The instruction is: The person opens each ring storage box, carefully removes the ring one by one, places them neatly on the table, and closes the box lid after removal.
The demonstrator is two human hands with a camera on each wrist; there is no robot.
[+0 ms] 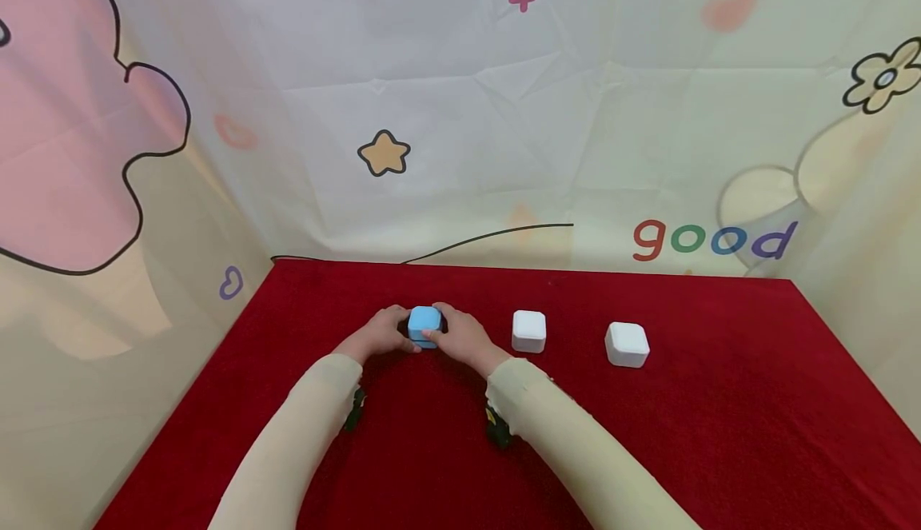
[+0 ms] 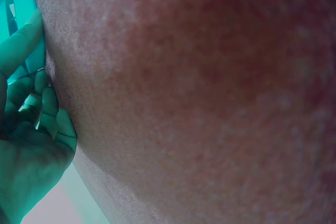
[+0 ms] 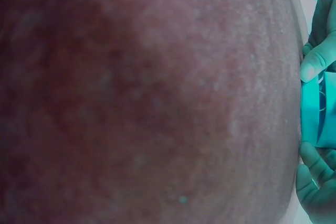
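A small light-blue box (image 1: 424, 322) with rounded corners stands on the red cloth, held between both hands. My left hand (image 1: 380, 332) grips its left side, with the thumb at the near face and the fingers round the back. On the right side, my right hand (image 1: 464, 338) holds it in the same way, its thumb across the near face. A dark seam runs round the box near its base. At the left edge of the left wrist view the box (image 2: 34, 51) shows a gap between two parts; the right wrist view catches the box (image 3: 311, 111) at its right edge.
Two white rounded boxes, a nearer-in one (image 1: 528, 332) and one farther right (image 1: 627, 344), stand on the red cloth (image 1: 719, 402) to the right of my hands. A printed curtain (image 1: 460, 154) hangs behind the table and at both sides.
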